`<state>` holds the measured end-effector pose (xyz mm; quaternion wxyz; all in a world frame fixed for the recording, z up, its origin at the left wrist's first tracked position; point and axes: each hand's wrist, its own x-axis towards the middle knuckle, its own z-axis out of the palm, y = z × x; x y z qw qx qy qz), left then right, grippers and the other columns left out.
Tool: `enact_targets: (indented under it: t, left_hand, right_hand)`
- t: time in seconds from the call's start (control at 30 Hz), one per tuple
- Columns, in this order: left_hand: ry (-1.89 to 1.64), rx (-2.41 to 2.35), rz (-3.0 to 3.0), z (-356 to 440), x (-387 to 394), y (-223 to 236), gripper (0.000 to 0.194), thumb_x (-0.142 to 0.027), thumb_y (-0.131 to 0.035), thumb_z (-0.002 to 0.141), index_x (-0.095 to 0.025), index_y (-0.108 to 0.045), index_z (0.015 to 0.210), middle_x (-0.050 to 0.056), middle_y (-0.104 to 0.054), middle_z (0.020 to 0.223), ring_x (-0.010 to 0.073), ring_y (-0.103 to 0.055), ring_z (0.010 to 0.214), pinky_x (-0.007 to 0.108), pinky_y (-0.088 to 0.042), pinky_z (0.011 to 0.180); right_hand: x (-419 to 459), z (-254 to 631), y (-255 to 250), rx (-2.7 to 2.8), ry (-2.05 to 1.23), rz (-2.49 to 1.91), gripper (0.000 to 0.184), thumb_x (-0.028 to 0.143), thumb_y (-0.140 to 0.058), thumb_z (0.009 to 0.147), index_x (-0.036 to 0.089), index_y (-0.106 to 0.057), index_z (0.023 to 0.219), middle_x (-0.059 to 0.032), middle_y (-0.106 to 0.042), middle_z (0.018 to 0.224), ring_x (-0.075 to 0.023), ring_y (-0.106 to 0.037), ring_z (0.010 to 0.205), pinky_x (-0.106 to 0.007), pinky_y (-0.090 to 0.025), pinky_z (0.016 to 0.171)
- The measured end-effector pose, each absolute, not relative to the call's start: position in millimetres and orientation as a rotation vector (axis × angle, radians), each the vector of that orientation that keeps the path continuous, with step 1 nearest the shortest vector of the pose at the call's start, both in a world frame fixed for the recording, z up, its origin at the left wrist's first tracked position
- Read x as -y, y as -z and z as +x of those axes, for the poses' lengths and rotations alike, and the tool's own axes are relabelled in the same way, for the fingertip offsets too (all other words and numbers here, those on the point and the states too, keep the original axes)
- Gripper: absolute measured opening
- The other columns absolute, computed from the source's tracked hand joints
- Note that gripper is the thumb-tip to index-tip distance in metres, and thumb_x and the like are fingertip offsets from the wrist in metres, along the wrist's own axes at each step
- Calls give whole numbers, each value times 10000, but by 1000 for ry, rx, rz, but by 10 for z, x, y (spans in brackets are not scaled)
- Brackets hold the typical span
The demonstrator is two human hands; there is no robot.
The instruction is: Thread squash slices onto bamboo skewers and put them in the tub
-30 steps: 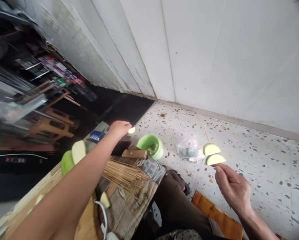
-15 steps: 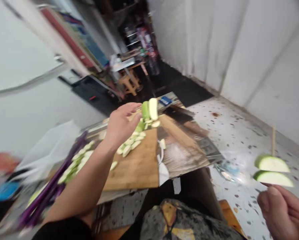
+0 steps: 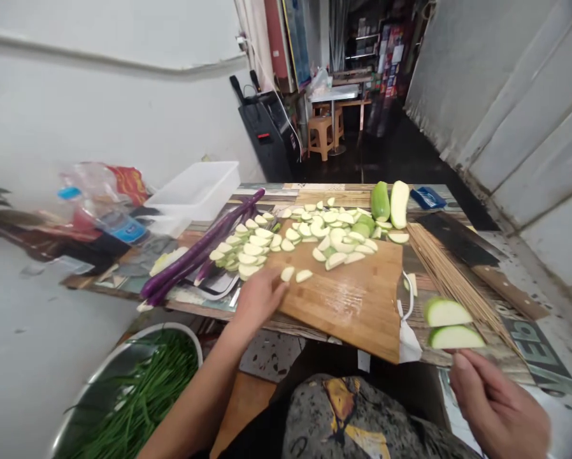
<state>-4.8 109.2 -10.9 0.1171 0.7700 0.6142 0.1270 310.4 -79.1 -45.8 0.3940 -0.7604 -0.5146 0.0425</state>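
Observation:
Low at the right, my right hand (image 3: 500, 398) is closed around the lower end of a wooden skewer, which carries two half-round zucchini slices (image 3: 451, 324). My left hand (image 3: 261, 294) is at the left edge of the wooden cutting board (image 3: 348, 299), thumb apart from the fingers, with no object visible in it; its fingertips are partly hidden. Two loose zucchini slices (image 3: 295, 274) lie beside it on the board. A pile of cut slices (image 3: 336, 233) covers the board's far side. Rows of slices (image 3: 250, 245) rest on a tray left of the board.
Purple eggplants (image 3: 204, 245) lie left of the slices. Two zucchini pieces (image 3: 390, 204) are behind the board. Bare skewers (image 3: 458, 274) and a large knife (image 3: 481, 264) lie at right. A clear plastic container (image 3: 202, 191) stands back left. Below left is a basin of greens (image 3: 143, 389).
My left hand has come back from beside the upright zucchini pieces to the board's near left edge. The right hand still holds the skewer with two slices. The camera view has turned left.

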Motion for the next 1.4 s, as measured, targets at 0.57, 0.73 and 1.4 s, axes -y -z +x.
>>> enact_targets:
  t: [0.57, 0.73, 1.4]
  left_hand:
    - [-593, -1716, 2486, 191, -1272, 113, 240, -313, -501, 817, -185, -609, 989, 102, -547, 967, 243, -488, 936, 371, -381, 835]
    - [-514, -1583, 2494, 256, -1207, 172, 123, -274, -590, 752, -188, -623, 834, 82, -551, 932, 233, -482, 917, 376, -376, 829]
    - [-707, -1509, 2487, 694, -1342, 174, 307, -389, -447, 850, -194, -613, 1020, 96, -612, 994, 230, -535, 944, 361, -399, 833]
  right_hand:
    - [95, 2589, 440, 1779, -523, -1555, 240, 283, -457, 864, 164, -666, 858, -46, -706, 750, -158, -648, 614, -217, -485, 549]
    - [124, 2579, 433, 1788, -574, -1545, 255, 282, -437, 874, 170, -665, 898, -51, -703, 801, -161, -652, 690, -221, -485, 618]
    - [124, 2612, 531, 983, -1207, -1505, 413, 470, -460, 840, 128, -611, 1016, 81, -338, 431, -66, -294, 342, -189, -237, 322]
